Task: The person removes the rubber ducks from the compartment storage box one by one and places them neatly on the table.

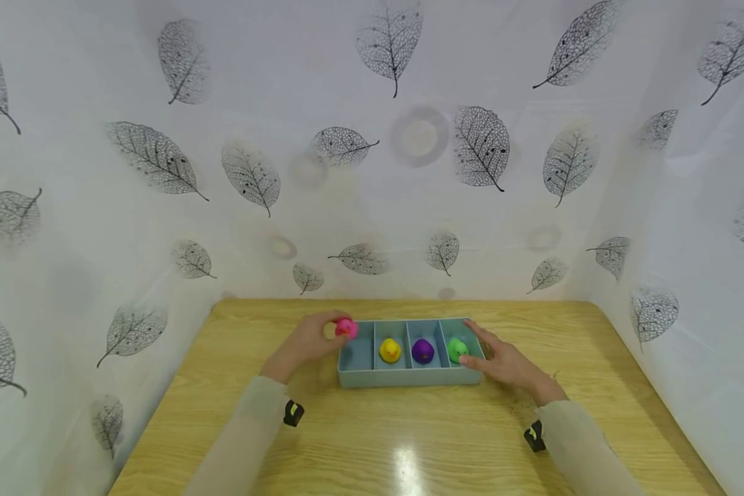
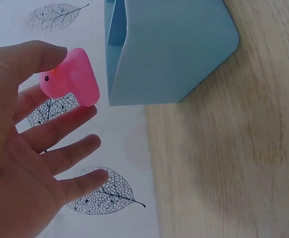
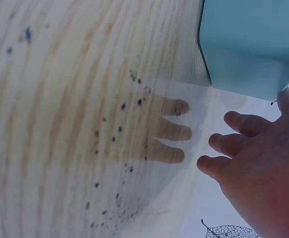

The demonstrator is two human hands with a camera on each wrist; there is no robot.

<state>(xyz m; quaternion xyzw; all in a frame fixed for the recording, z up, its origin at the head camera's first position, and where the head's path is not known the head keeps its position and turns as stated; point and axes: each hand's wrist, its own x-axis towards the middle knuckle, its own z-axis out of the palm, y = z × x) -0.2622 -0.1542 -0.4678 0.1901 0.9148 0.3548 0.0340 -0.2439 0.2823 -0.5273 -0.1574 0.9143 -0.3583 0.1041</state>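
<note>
A pink rubber duck point(image 1: 346, 328) is pinched between the thumb and fingers of my left hand point(image 1: 306, 344), at the left end of a blue-grey divided box point(image 1: 409, 377). In the left wrist view the pink duck point(image 2: 75, 79) is beside the box wall point(image 2: 174, 49), the other fingers spread apart. A yellow duck point(image 1: 390, 350), a purple duck point(image 1: 423, 351) and a green duck point(image 1: 457, 350) sit in separate compartments. My right hand point(image 1: 507, 362) lies at the box's right end, index finger at the back corner, thumb over the front rim beside the green duck.
The box stands on a wood-grain table point(image 1: 372, 434) near its back edge. White cloth with a leaf print point(image 1: 372, 207) hangs behind and at both sides. In the right wrist view dark specks point(image 3: 140, 102) mark the tabletop.
</note>
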